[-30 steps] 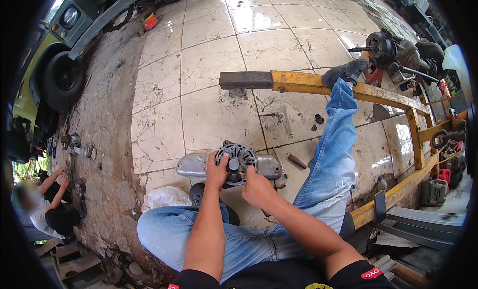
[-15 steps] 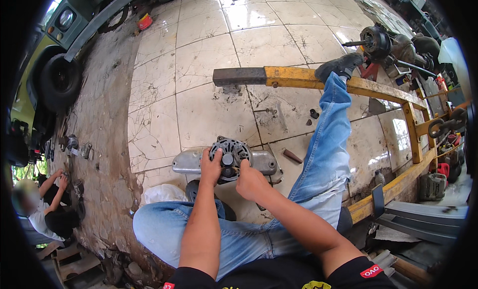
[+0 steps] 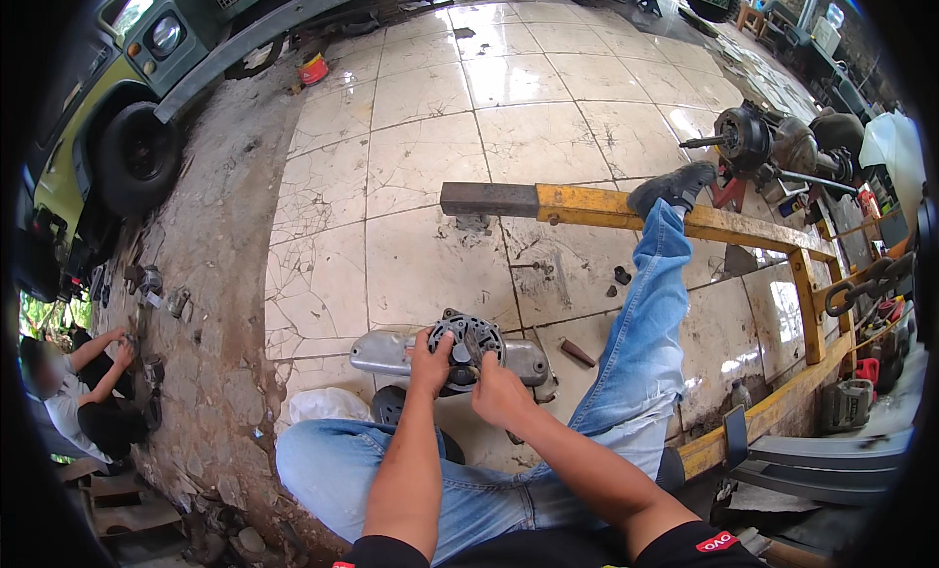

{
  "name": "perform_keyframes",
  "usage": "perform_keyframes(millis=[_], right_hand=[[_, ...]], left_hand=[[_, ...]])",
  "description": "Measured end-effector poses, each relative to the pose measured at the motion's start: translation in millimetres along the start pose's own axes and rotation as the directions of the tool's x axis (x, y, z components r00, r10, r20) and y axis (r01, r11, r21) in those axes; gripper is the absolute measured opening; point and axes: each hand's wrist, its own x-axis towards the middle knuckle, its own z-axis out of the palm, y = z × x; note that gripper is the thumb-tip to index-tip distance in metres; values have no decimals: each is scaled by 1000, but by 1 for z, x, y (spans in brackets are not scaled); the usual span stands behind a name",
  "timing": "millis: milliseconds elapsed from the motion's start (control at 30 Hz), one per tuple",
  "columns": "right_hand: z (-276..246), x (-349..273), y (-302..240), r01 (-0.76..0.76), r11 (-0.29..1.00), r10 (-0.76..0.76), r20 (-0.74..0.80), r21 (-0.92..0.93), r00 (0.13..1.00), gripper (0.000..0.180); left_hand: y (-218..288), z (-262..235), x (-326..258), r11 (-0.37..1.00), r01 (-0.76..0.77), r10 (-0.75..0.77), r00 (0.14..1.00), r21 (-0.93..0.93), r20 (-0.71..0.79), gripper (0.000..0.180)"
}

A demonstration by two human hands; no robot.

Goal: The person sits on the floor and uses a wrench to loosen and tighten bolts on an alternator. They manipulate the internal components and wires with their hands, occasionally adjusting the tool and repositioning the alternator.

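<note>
Alternator (image 3: 469, 324) sits between both hands in the head view, on a silver cover (image 3: 529, 365) that extends past them on either side. Left hand (image 3: 428, 365) grips its left side, thumb on top; right hand (image 3: 502, 397) is curled closed at its near right edge, can't tell if on a tool or the housing. White bag (image 3: 331, 405) is left of left hand, brown handle (image 3: 577, 353) beyond and right of right hand, yellow frame (image 3: 592, 202) farther ahead.
</note>
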Motion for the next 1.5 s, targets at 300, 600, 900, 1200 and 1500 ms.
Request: perform_keyframes(millis=[300, 600, 900, 1200, 1500], right_hand=[[8, 2, 21, 30, 999, -31, -73, -16, 997, 24], [-2, -1, 15, 8, 999, -9, -33, -34, 999, 21], [-5, -3, 10, 1, 998, -3, -24, -60, 1000, 22], [1, -9, 11, 54, 995, -58, -58, -79, 997, 22], [6, -9, 8, 44, 992, -47, -18, -120, 999, 28]], left_hand=[[0, 2, 1, 999, 44, -44, 999, 8, -18, 57], [-6, 5, 6, 987, 68, -64, 997, -148, 37, 62], [-7, -2, 9, 995, 73, -70, 997, -62, 45, 66], [-18, 1, 14, 989, 95, -88, 994, -111, 62, 65], [-16, 1, 13, 986, 91, -85, 995, -138, 47, 66]])
